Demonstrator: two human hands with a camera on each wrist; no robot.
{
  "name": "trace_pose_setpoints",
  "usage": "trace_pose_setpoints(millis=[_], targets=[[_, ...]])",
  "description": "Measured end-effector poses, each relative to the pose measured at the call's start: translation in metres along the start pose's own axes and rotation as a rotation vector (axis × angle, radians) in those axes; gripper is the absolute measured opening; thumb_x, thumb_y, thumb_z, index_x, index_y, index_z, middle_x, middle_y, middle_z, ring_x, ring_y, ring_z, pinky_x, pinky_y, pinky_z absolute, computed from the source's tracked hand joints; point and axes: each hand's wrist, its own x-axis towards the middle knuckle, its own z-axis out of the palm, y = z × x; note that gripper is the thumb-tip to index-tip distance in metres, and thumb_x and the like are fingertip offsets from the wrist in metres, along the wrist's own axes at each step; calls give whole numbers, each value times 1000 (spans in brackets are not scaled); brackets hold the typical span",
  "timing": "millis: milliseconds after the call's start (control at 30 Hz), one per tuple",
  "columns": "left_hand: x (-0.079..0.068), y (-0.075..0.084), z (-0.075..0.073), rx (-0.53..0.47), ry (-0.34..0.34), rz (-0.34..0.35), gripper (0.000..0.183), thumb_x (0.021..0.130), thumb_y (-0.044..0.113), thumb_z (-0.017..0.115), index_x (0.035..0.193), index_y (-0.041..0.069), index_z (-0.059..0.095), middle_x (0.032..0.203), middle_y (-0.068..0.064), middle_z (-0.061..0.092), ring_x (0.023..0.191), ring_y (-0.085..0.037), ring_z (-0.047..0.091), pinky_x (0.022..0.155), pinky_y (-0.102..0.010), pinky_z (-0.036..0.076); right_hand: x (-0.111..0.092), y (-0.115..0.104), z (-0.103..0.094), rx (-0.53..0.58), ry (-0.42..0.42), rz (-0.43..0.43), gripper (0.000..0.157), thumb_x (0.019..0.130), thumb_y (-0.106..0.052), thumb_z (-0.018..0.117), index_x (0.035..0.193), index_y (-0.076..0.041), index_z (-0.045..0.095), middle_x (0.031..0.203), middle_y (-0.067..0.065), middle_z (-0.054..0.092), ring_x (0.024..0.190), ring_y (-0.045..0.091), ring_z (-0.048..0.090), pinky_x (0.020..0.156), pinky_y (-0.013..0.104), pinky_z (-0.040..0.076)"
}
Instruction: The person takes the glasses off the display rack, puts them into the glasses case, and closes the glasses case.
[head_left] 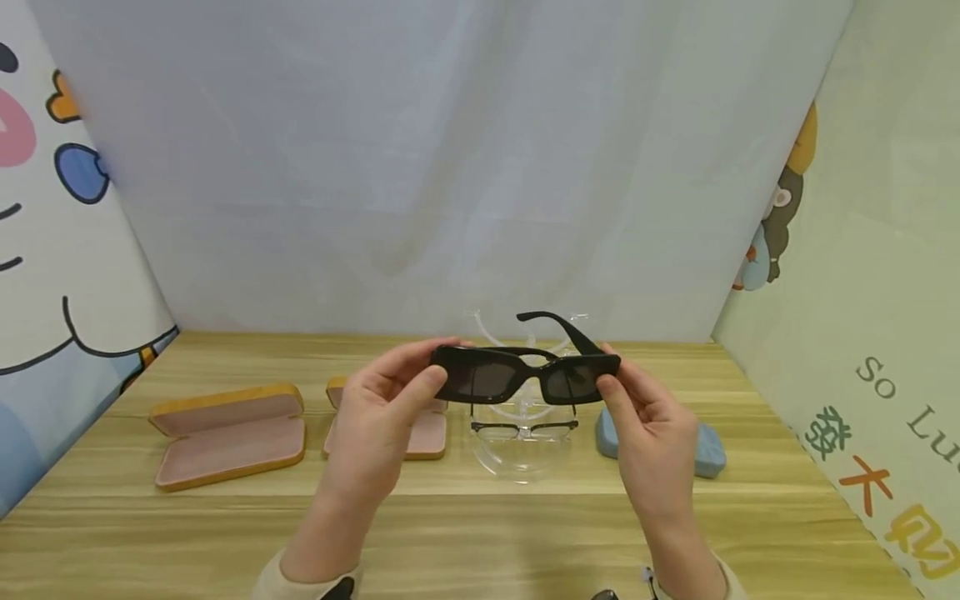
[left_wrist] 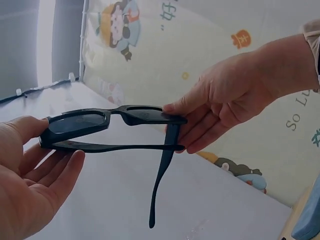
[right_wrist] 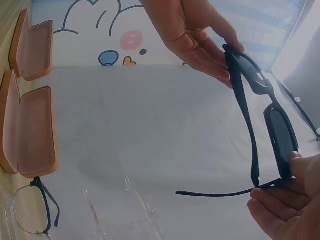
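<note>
Both hands hold a pair of black sunglasses (head_left: 480, 379) up above the table. My left hand (head_left: 375, 425) pinches one end of the frame, thumb on the front and fingers behind. At the opposite end, my right hand (head_left: 656, 442) pinches the frame near the hinge the same way. One temple lies folded across behind the lenses, while the other temple (left_wrist: 161, 180) sticks out away from the front. Behind the sunglasses, a pair of dark-browed eyeglasses (head_left: 551, 431) sits on a clear display stand (head_left: 517, 479), partly hidden.
To the left, an orange-yellow glasses case (head_left: 232, 450) with pink lining lies open. A second open case (head_left: 427, 442) is partly covered by my left hand. Behind my right hand lies a blue case (head_left: 708, 450). A pale curtain (head_left: 450, 167) closes off the table's back.
</note>
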Motion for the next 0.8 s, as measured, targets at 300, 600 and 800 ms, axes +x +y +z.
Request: trace_pose_setpoints(millis=[300, 600, 800], targets=[[0, -1, 0, -138, -84, -2, 23, 89, 4, 55, 103, 18, 68, 104, -2, 67, 97, -13, 61, 79, -21, 50, -1, 1, -2, 85, 2, -5, 25, 85, 1, 58, 109, 7, 62, 109, 0, 66, 100, 7, 61, 81, 14, 48], [1, -2, -1, -170, -57, -33, 23, 89, 4, 55, 103, 17, 68, 104, -3, 67, 90, -11, 59, 67, -15, 46, 0, 2, -1, 139, 3, -12, 25, 85, 2, 59, 109, 8, 62, 106, 0, 67, 98, 8, 62, 82, 16, 48], [3, -3, -2, -166, -14, -65, 23, 90, 5, 54, 102, 18, 68, 104, -2, 67, 90, -10, 59, 69, -17, 47, 0, 3, 0, 172, -4, -32, 26, 85, 3, 58, 110, 9, 61, 103, -1, 68, 95, 8, 63, 79, 13, 47]])
